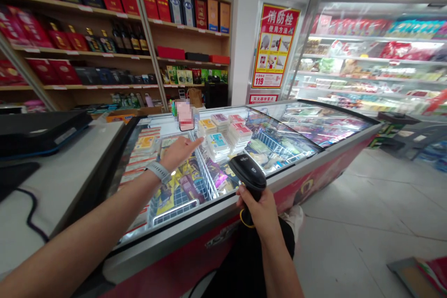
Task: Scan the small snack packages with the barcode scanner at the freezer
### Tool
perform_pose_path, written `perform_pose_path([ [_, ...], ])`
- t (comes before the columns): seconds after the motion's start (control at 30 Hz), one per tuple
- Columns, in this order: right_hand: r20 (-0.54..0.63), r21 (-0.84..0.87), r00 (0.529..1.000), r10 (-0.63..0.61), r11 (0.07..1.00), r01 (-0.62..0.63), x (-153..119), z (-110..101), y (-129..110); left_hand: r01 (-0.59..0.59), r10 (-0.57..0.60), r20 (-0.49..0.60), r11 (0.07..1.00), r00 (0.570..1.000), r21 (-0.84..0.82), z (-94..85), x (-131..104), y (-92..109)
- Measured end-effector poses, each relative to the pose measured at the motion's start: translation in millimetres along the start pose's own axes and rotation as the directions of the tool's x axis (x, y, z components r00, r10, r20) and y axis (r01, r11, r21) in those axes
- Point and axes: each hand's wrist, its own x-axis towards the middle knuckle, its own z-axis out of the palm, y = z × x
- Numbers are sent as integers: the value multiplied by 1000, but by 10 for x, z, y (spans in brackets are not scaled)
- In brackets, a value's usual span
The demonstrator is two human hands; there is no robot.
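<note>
My left hand (179, 150), with a pale grey watch band (158, 171) on its wrist, reaches over the chest freezer's glass lid. A finger is stretched out toward stacks of small white packs, and I see nothing held in this hand. Closest to the fingertip are a yellow-labelled stack (207, 125) and a blue-labelled stack (217, 142). Red-labelled packs (240, 131) and purple-labelled packs (220, 120) stand behind and beside them. My right hand (258, 209) is wrapped round the handle of a black barcode scanner (248, 172), held upright before the freezer's front edge.
The chest freezer (314, 167) runs off to the right, with wire baskets (206, 172) of packaged goods under the glass. A blurred pink panel (186, 115) stands behind my left hand. At left is a counter (80, 167) with a black device (45, 132). Shelves of boxes stand behind.
</note>
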Motion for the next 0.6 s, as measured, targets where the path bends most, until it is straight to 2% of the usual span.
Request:
perform_pose_path([
  [0.13,-25,11,1000,-5,1000,5,-36,-20,-25,20,31,201,969,979,-247,288,-168,300],
  [0.3,-30,6,999,-14,1000,14,-44,-69,-71,142,14,335,889,942,-435,348,-206,350],
  [0.47,-51,-4,999,3,1000,-3,-49,-46,-100,166,-15,288,846,958,-506,233,-175,190],
  [0.6,-67,-83,998,-11,997,6,-77,-11,-142,61,36,175,853,984,-518,23,-261,-1],
])
